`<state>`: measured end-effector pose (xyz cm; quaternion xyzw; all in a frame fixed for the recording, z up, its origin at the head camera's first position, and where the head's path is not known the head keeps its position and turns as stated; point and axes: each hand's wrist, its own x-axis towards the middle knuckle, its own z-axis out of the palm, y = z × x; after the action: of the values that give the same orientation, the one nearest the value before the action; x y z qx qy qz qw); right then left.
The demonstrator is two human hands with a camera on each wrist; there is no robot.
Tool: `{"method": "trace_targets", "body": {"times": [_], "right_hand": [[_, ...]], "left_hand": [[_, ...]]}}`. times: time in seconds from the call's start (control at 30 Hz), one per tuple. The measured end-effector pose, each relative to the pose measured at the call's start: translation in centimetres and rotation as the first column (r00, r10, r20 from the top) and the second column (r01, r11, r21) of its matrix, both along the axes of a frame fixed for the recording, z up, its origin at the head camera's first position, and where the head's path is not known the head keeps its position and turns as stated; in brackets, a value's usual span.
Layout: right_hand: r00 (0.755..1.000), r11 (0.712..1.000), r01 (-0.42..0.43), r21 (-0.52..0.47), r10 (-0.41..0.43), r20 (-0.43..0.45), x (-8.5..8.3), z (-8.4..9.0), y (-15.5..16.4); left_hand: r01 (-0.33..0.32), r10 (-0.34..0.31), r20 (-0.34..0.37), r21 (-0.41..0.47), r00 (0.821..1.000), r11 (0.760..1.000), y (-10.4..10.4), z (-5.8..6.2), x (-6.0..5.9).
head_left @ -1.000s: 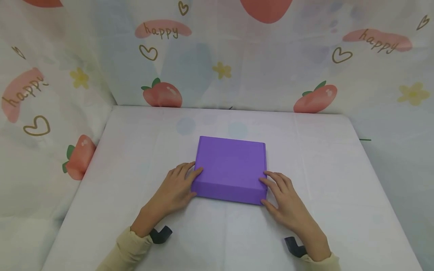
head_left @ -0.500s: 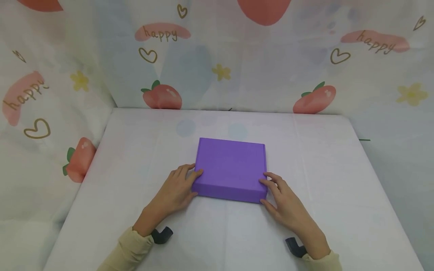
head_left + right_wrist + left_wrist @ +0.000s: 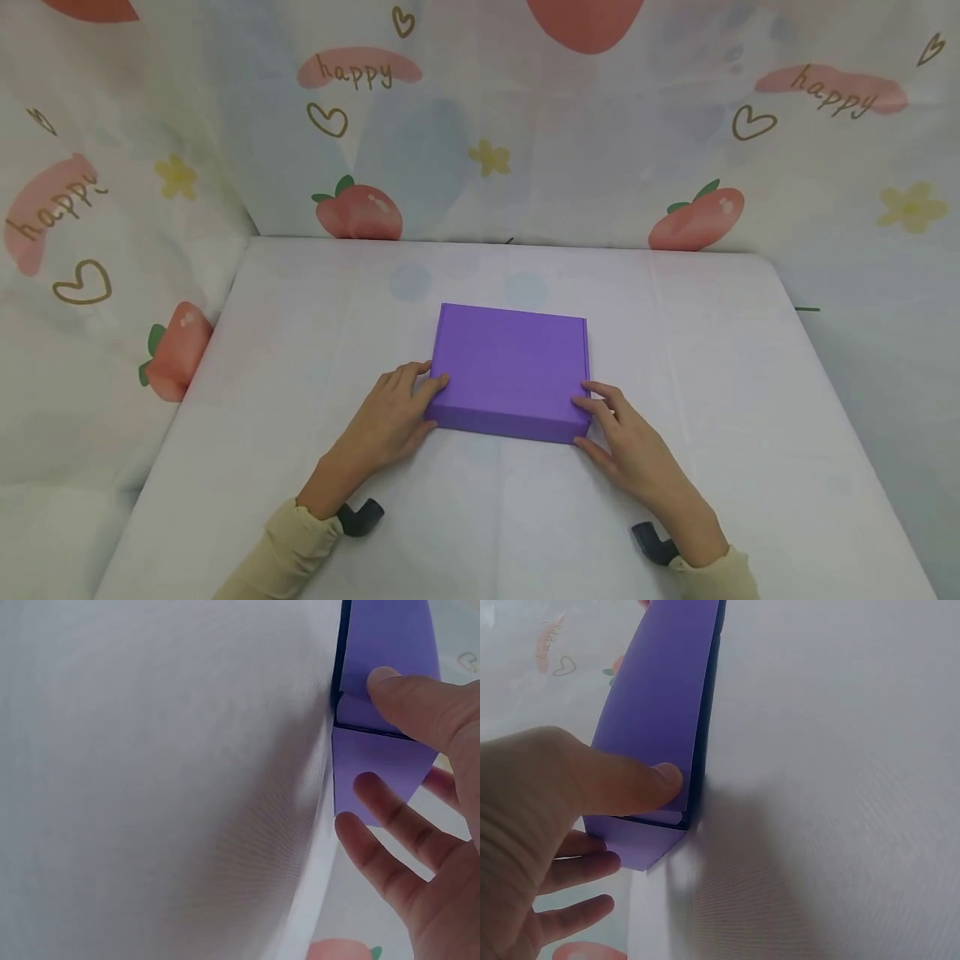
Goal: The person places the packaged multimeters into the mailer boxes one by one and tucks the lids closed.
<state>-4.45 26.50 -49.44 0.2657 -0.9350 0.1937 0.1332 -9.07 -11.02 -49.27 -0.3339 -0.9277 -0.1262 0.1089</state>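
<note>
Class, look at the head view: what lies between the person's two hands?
The purple box lies between them. The left hand touches its near left corner and the right hand its near right corner, with no gap.

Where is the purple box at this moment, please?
In the head view, the purple box lies flat near the middle of the white table, closed. The left hand touches its near left corner and the right hand its near right corner.
</note>
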Motion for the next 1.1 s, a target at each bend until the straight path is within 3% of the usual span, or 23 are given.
{"method": "trace_targets", "body": {"times": [0.27, 0.47, 0.6, 0.77, 0.97, 1.1], "right_hand": [[0.999, 0.999, 0.031, 0.030, -0.030, -0.038, 0.1, 0.3, -0.3], [0.994, 0.991, 0.032, 0.130, -0.018, -0.107, 0.0, 0.5, -0.8], [0.990, 0.984, 0.005, 0.179, 0.020, -0.139, -0.1, 0.7, -1.3], [0.988, 0.974, -0.053, 0.218, 0.083, -0.129, -0.6, 1.1, -2.0], [0.986, 0.949, -0.117, 0.291, 0.146, -0.082, -1.2, 1.5, -2.4], [0.985, 0.929, -0.145, 0.340, 0.168, -0.038, -1.5, 1.8, -2.4]], "left_hand": [[-0.018, 0.018, -0.030, 0.027, 0.999, 0.999, 0.4, 0.1, 0.1], [-0.092, 0.079, -0.102, -0.133, 0.992, 0.987, 1.4, 0.2, 0.9], [-0.103, 0.080, -0.127, -0.188, 0.989, 0.977, 2.3, 0.5, 1.3], [-0.014, -0.011, -0.103, -0.234, 0.995, 0.972, 3.2, 0.6, 1.1], [0.100, -0.124, -0.048, -0.348, 0.991, 0.932, 3.9, 0.7, 0.6], [0.161, -0.178, -0.012, -0.374, 0.984, 0.913, 3.9, 1.3, 0.1]]}}
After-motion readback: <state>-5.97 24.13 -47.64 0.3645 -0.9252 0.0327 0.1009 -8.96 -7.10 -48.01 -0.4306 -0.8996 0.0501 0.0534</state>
